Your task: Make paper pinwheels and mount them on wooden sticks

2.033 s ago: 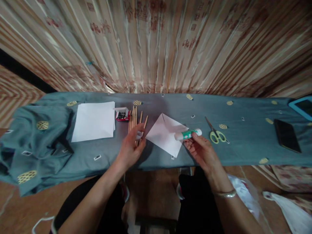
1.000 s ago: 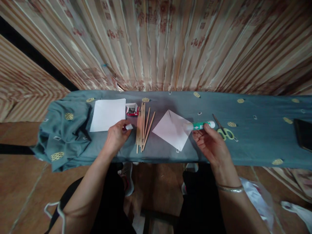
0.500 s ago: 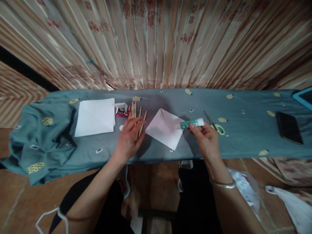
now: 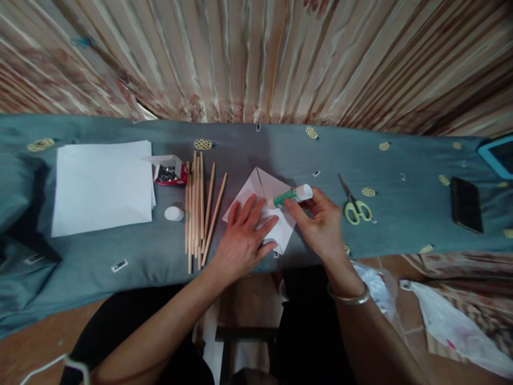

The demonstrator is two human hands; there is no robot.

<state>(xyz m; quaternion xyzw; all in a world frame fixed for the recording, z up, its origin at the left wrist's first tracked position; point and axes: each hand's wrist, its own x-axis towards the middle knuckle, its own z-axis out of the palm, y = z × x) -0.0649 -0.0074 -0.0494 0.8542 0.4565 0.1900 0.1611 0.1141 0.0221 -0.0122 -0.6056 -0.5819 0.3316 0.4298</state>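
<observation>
My right hand (image 4: 320,222) grips a green and white glue stick (image 4: 289,197), tilted with its uncapped end down at the paper. Under it lies a folded white sheet of paper (image 4: 274,184), turned like a diamond, with creases running in from its corners. My left hand (image 4: 242,238) rests flat on the left part of this sheet, fingers spread, holding nothing. A round white cap (image 4: 173,214) stands on the cloth to the left. Several thin wooden sticks (image 4: 196,206) lie between the cap and the paper.
At the left is a stack of white paper (image 4: 102,187), with an open red box of small metal pieces (image 4: 170,172) beside it. Scissors with green handles (image 4: 356,209) lie right of my right hand. Farther right are a black phone (image 4: 466,205) and a blue-edged tablet (image 4: 497,156).
My left hand has moved right from the wooden sticks onto the folded paper. My right hand has brought the glue stick left and down to the paper. The view has shifted.
</observation>
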